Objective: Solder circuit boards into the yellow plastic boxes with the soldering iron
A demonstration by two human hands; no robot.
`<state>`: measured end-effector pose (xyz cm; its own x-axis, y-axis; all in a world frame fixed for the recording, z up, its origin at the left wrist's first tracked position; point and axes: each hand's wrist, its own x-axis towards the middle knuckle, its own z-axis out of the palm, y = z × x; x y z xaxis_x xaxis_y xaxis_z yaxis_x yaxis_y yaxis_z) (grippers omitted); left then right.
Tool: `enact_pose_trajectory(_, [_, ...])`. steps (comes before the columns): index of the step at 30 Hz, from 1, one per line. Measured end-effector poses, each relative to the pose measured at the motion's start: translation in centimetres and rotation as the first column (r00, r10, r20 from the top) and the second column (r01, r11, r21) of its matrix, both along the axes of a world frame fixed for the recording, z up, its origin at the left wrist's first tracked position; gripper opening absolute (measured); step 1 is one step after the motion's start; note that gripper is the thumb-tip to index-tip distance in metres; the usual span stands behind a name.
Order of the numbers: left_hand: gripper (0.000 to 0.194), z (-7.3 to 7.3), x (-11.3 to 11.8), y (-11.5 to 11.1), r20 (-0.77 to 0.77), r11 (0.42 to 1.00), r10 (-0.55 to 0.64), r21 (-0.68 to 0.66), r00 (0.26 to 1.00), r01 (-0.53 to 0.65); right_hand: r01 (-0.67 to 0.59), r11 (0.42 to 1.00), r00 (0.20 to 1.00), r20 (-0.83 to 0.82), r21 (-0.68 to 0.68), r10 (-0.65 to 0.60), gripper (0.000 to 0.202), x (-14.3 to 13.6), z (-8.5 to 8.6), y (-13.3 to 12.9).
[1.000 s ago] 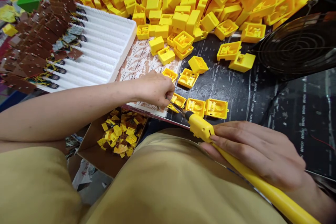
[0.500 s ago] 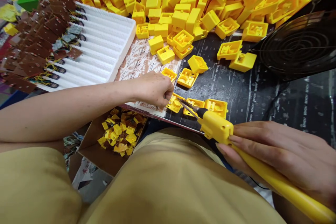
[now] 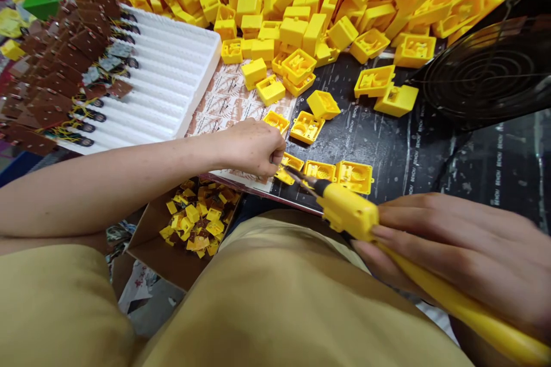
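My right hand (image 3: 465, 246) is wrapped round a yellow-handled soldering iron (image 3: 350, 211), which slants toward the upper left. Its metal tip reaches into the leftmost small yellow plastic case (image 3: 293, 163) of a row at the table's front edge. Closed and knuckles up, my left hand (image 3: 258, 148) rests against that same case. Its fingertips are hidden, so what they pinch cannot be made out. Right of it lie a second open yellow case (image 3: 319, 171) and a third (image 3: 354, 176). Behind the hand sit two more open cases, one partly covered (image 3: 276, 121) and one in view (image 3: 307, 127).
A heap of yellow cases (image 3: 297, 28) covers the back of the table. At left, a white foam tray (image 3: 172, 69) bears brown circuit boards (image 3: 64, 63) with wires. A black fan (image 3: 486, 71) stands at right. Below the edge, a cardboard box (image 3: 159, 246) holds yellow pieces.
The soldering iron and my right hand have shifted slightly to the left, the tip moving farther over the leftmost case. My left hand has stayed nearly in place.
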<state>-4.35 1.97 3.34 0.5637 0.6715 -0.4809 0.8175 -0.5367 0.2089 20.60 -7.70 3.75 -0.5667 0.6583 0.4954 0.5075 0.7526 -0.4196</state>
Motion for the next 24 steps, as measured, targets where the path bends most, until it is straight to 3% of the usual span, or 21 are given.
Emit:
enact_pose_trajectory(15, [0.01,0.4,0.2,0.0,-0.049,1.0,-0.003,-0.025,0.999,0.002,0.089,0.995,0.996,0.001,-0.036,-0.089,0.029,0.1,-1.6,-1.5])
enact_pose_trajectory(19, [0.01,0.3,0.0,0.0,-0.032,1.0,-0.005,-0.018,0.999,0.004,0.006,1.0,1.0,-0.024,-0.003,-0.007,0.017,-0.4,-1.3,-0.5])
enact_pose_trajectory(24, [0.01,0.2,0.0,-0.1,-0.053,1.0,0.002,-0.015,0.999,-0.003,-0.115,0.987,0.991,-0.049,0.111,0.121,0.019,-1.0,-1.8,0.8])
